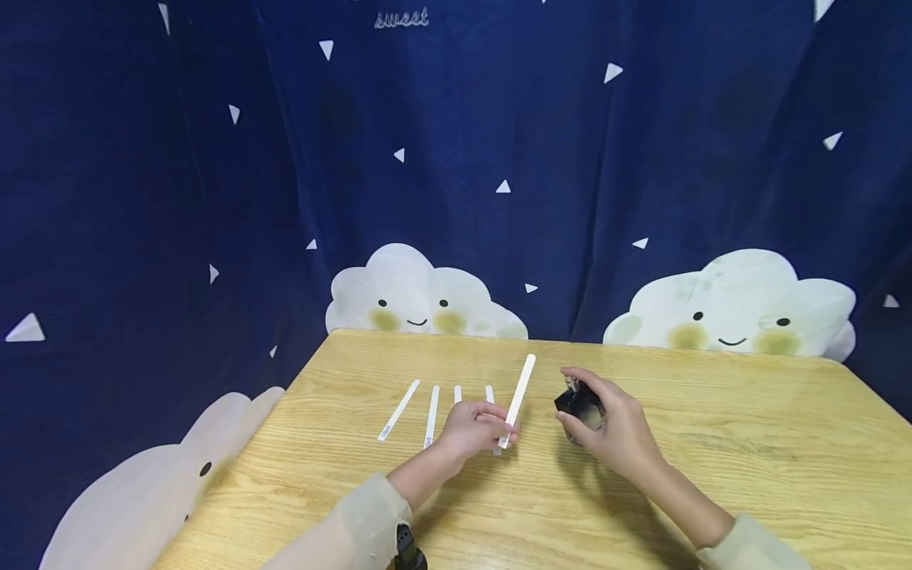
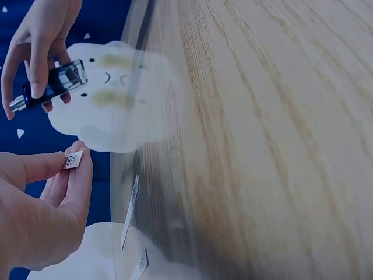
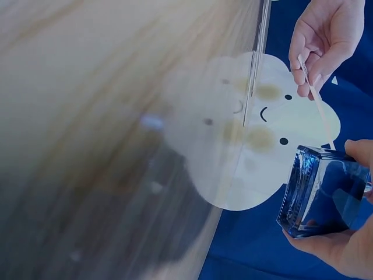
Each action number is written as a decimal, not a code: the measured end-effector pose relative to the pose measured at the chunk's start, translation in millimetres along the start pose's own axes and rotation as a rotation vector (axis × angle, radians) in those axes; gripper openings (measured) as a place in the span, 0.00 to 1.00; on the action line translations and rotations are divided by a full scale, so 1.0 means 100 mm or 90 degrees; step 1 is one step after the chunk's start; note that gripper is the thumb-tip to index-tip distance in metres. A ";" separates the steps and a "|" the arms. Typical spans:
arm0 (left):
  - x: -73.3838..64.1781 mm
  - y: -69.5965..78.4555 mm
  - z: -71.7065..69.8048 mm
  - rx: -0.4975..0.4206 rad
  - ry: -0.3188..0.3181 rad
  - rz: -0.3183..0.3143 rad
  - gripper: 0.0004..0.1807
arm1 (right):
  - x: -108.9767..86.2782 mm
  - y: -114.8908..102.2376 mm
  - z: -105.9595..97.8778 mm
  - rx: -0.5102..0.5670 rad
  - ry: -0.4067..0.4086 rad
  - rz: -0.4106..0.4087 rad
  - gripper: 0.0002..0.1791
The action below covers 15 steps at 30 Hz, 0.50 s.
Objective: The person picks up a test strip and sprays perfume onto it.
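My left hand (image 1: 470, 431) pinches a white paper scent strip (image 1: 522, 386) near its lower, printed end, between thumb and fingers. The strip slants up and away over the table. To its right, my right hand (image 1: 621, 423) grips a dark glass perfume bottle (image 1: 588, 413), raised off the table, with the index finger up at the spray nozzle (image 1: 571, 383). In the left wrist view the bottle (image 2: 61, 80) is tilted, its silver nozzle toward the strip's side. The right wrist view shows the thick clear base of the bottle (image 3: 326, 195) from below.
Several more white strips, such as the leftmost strip (image 1: 399, 410), lie fanned on the wooden table (image 1: 748, 443), partly behind my left hand. A dark blue curtain (image 1: 456, 214) with clouds and triangles hangs behind the table's far edge. A black band (image 1: 408, 548) is near my left sleeve.
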State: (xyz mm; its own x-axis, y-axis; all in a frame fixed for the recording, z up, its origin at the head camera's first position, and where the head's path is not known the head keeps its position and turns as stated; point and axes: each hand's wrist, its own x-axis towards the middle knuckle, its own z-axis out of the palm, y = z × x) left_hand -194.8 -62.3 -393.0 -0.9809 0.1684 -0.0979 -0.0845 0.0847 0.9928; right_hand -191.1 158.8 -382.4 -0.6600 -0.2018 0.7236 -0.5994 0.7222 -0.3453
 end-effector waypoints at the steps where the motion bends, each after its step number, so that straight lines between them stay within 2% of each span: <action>1: 0.00 0.01 0.00 0.004 -0.001 0.000 0.13 | 0.00 0.00 0.00 0.000 -0.001 0.003 0.33; 8: -0.02 0.05 0.03 0.026 -0.007 0.000 0.11 | 0.00 0.01 -0.03 0.002 -0.011 0.015 0.34; 15: -0.01 0.05 0.07 0.016 -0.010 0.004 0.11 | -0.03 0.03 -0.06 0.007 -0.012 0.010 0.34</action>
State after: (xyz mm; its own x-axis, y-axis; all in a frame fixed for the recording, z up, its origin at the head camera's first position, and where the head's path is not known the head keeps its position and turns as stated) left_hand -193.4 -55.4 -388.9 -0.9786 0.1838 -0.0925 -0.0734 0.1080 0.9914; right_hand -188.5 164.8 -381.8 -0.6775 -0.2026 0.7071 -0.5936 0.7183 -0.3629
